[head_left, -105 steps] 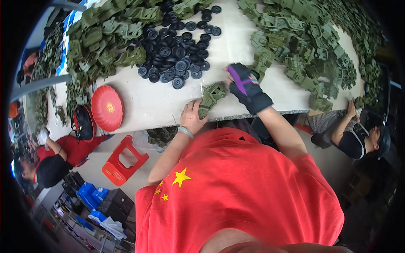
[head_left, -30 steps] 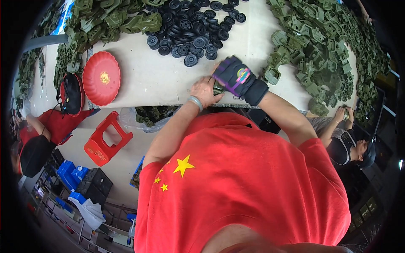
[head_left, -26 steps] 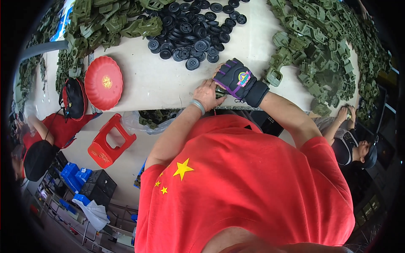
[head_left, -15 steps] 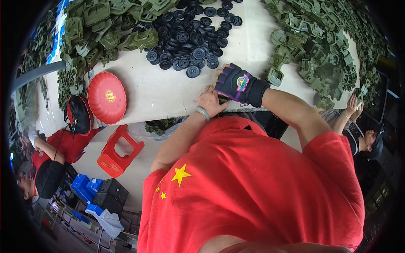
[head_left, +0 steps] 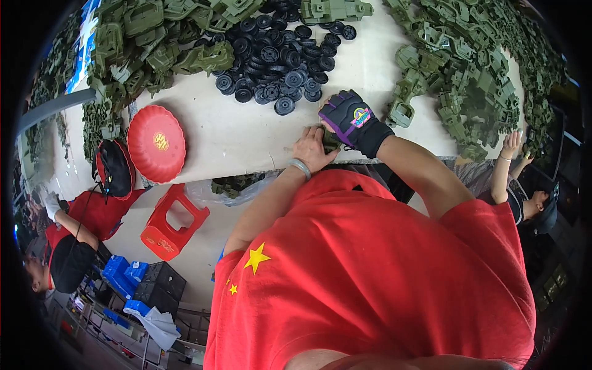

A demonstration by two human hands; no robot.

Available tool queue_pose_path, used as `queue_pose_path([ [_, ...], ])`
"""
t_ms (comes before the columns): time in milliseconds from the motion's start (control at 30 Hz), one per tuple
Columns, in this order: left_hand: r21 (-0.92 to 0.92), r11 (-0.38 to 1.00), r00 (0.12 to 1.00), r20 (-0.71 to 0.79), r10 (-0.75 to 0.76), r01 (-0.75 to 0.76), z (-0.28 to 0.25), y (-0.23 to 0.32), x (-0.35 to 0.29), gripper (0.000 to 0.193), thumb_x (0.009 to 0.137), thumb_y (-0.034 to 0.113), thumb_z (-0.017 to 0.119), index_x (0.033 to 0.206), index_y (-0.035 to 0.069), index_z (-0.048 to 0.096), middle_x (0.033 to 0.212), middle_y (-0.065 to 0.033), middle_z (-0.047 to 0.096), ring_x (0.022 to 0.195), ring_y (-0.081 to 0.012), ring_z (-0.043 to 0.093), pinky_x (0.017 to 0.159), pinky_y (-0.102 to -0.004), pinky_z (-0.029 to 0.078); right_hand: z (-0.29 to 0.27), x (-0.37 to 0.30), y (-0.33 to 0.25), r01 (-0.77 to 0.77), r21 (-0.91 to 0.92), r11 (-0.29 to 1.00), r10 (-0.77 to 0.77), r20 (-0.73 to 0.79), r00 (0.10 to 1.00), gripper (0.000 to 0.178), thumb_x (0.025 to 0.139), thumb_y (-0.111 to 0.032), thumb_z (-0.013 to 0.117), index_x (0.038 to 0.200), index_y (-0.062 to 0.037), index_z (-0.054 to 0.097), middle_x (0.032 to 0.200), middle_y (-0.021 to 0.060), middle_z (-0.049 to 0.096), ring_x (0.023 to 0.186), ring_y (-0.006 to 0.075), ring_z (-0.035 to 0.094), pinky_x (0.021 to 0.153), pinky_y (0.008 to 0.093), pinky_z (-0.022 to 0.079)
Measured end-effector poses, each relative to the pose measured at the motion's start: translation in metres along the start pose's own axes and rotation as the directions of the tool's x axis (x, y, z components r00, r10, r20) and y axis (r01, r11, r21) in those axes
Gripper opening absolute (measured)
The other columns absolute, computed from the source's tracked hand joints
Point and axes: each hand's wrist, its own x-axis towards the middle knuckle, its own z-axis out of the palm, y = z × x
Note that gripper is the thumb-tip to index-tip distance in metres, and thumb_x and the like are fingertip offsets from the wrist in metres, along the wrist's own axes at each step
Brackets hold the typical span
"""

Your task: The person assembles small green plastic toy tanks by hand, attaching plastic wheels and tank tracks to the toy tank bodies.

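At the near edge of the table, my left hand (head_left: 313, 149) is bare, with a light bangle at its wrist. Its fingers are closed around a small olive-green plastic part (head_left: 331, 140), which is mostly hidden between my hands. My right hand (head_left: 353, 122) wears a black and purple fingerless glove. Its fingers curl down over the far right side of that same part; its thumb is hidden. Just beyond my hands lies a heap of black toy wheels (head_left: 271, 58). Behind the wheels rests a longer olive-green toy vehicle body (head_left: 336, 10).
Heaps of green plastic vehicle parts lie far left (head_left: 145, 46) and right (head_left: 459, 80). A red scalloped plate (head_left: 156, 143) sits at left, above a red stool (head_left: 166, 225). A person (head_left: 74, 262) works at left, another person (head_left: 530, 200) at right.
A green vehicle body has appeared behind the wheels. My right hand has turned slightly and moved a little right, exposing more of the green part. The person at right has raised a hand.
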Motion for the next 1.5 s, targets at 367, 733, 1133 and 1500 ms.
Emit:
queue_pose_path([
  [367,-0.454,0.847,0.886,-0.219,-0.408,0.277,0.045,0.002,-0.032,0.076,0.086,0.054,0.081,0.125,-0.005,0.053,0.121,-0.0260,0.060,0.114,-0.0456,0.058,0.099,-0.0477,0.050,-0.007,0.023,0.025,-0.191,0.263,0.946,0.293,-0.436,0.851,0.034,0.085,-0.023,0.071,0.115,-0.0078,0.069,0.104,0.0181,0.070,0.097,0.0399,0.065,0.089,0.0503,0.051],
  [733,-0.329,0.913,0.883,-0.316,-0.348,0.242,-0.019,0.030,-0.054,0.067,0.086,0.029,0.081,0.136,-0.002,0.049,0.141,-0.0249,0.048,0.133,-0.0387,0.048,0.111,-0.0466,0.041,-0.014,0.005,0.048,-0.250,0.232,0.940,0.308,-0.261,0.915,0.024,0.082,-0.012,0.072,0.104,-0.0061,0.064,0.099,0.0163,0.067,0.098,0.0390,0.063,0.084,0.0499,0.051],
  [1133,0.716,0.665,0.960,0.025,0.279,-0.212,-0.033,0.026,0.013,0.049,0.087,0.018,0.070,0.136,0.020,0.062,0.128,-0.0054,0.059,0.138,-0.0307,0.043,0.104,-0.0617,0.035,-0.019,-0.088,0.022,-0.074,0.503,0.861,0.219,-0.236,0.947,0.046,0.078,-0.012,0.078,0.122,-0.0042,0.064,0.106,0.0177,0.068,0.103,0.0410,0.064,0.089,0.0485,0.053],
  [1500,0.427,0.900,0.993,-0.046,0.112,-0.081,-0.017,0.021,-0.019,0.059,0.072,0.038,0.086,0.125,0.021,0.066,0.118,-0.0067,0.061,0.124,-0.0312,0.052,0.106,-0.0531,0.035,-0.042,-0.073,0.005,-0.007,0.236,0.972,-0.034,0.168,0.985,0.056,0.075,-0.023,0.083,0.126,-0.0092,0.066,0.110,0.0150,0.068,0.106,0.0390,0.063,0.090,0.0497,0.052],
])
